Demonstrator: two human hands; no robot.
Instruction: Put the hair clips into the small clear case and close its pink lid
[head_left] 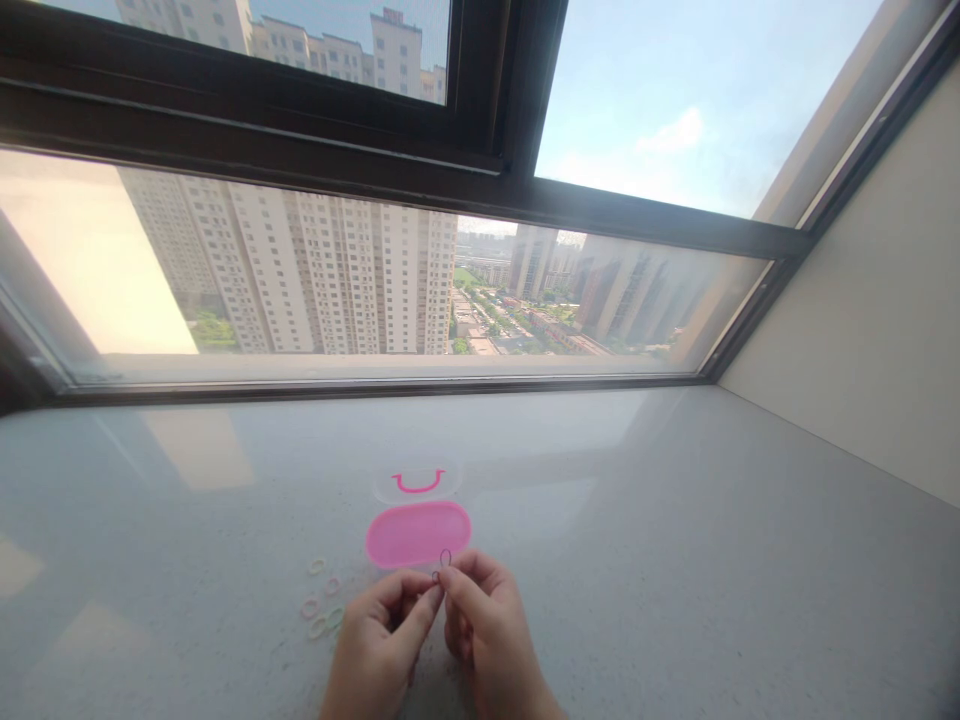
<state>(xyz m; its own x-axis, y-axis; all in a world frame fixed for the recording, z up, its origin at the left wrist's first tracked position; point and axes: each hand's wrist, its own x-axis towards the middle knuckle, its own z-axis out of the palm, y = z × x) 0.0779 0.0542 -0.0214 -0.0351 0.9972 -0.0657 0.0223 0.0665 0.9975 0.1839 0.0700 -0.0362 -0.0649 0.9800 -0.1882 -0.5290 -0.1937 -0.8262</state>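
My left hand and my right hand meet at the bottom middle, fingertips pinched together. Between them sit small thin rings, one in each pinch as far as I can see. Just beyond the fingertips lies a pink oval lid on the grey sill. Farther back stands a clear small container with a pink handle. Several pale small rings lie loose on the sill to the left of my left hand.
The grey stone sill runs wide to both sides. A large window with a dark frame rises behind it. A beige wall closes the right side.
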